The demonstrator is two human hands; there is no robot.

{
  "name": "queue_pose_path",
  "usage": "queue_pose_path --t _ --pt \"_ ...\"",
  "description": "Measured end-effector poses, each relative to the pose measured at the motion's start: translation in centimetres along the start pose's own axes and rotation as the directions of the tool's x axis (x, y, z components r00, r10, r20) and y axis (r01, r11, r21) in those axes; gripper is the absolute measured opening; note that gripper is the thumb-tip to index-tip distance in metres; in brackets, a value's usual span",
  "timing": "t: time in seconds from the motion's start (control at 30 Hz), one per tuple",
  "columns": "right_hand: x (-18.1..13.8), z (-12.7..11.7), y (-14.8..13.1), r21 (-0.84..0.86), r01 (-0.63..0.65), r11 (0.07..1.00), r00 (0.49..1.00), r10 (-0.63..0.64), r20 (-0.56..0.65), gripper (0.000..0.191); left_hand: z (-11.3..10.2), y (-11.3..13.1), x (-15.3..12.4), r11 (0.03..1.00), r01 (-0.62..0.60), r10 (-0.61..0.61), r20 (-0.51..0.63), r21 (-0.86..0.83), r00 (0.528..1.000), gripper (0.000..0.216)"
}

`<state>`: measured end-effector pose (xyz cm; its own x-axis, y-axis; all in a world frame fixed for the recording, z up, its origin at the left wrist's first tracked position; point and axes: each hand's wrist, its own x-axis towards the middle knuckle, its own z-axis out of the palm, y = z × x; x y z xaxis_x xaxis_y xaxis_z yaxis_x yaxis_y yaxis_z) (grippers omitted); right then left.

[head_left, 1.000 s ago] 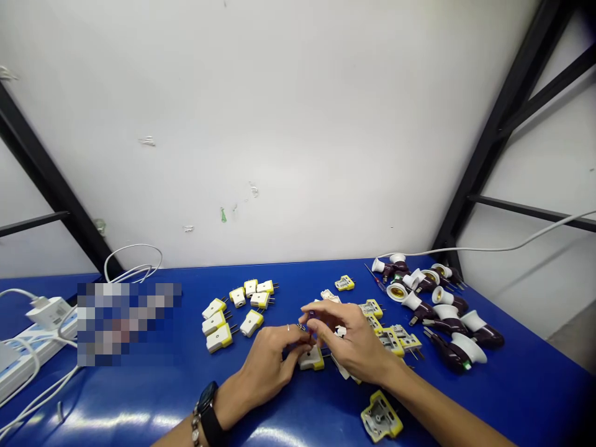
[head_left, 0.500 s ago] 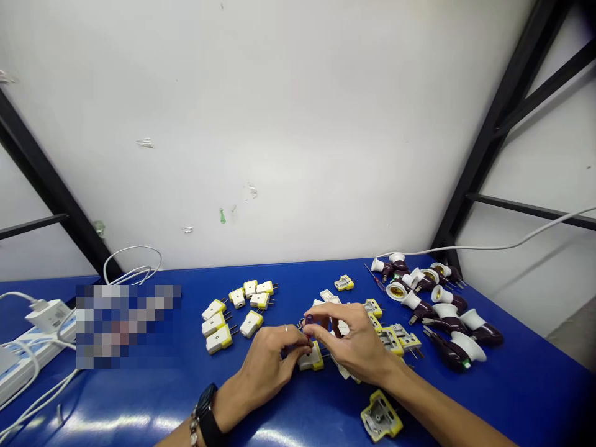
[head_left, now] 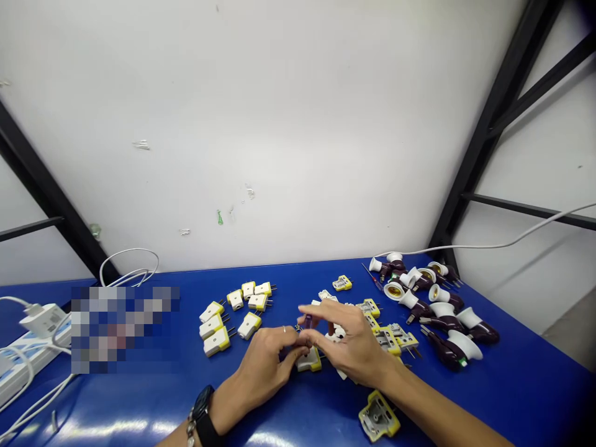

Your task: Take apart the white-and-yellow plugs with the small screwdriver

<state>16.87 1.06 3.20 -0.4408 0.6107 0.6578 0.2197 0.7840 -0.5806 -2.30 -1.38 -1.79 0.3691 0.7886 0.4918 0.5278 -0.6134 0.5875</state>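
My right hand grips a small screwdriver with a dark purple handle, held upright between thumb and fingers. Below it a white and yellow plug lies on the table, its pins pointing right. My left hand is closed in a pinch at the screwdriver's lower end, touching the plug; its fingertips hide what lies between them. Behind both hands a few small brass-coloured screws are partly visible. Open plug halves with metal contacts and loose white covers lie behind and beside my right hand.
Several closed plugs stand in a group on the left of the blue table. An open yellow plug half lies near the front. Purple and white lamp holders and another screwdriver are at right. A power strip with cables sits far left.
The right hand's fingers have shifted on the screwdriver handle, the index finger now reaching further left. The left hand keeps its pinch by the plug. The view has moved slightly.
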Motion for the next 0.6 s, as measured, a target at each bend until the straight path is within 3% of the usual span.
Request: queue_pose_path --t 0.23,0.4,0.53,0.6 --pt "0.1 0.1 -0.2 -0.063 -0.034 0.997 0.999 0.034 0.000 0.008 0.0 -0.1 -0.1 1.000 0.011 -0.011 0.017 0.006 1.000 0.017" --pt "0.0 0.2 -0.3 0.068 -0.090 0.994 0.995 0.093 -0.042 0.011 -0.3 0.4 -0.1 1.000 0.005 -0.005 -0.003 0.018 1.000 0.009" --pt "0.7 -1.8 -0.3 0.148 -0.141 0.979 0.963 0.171 -0.210 0.018 -0.6 0.7 -0.2 0.990 0.030 -0.045 0.104 0.140 0.994 0.039" --pt "1.3 -3.5 0.2 0.073 -0.158 0.985 0.932 0.173 -0.319 0.023 -0.7 0.6 -0.2 0.979 0.033 -0.063 0.146 0.199 0.987 0.037"
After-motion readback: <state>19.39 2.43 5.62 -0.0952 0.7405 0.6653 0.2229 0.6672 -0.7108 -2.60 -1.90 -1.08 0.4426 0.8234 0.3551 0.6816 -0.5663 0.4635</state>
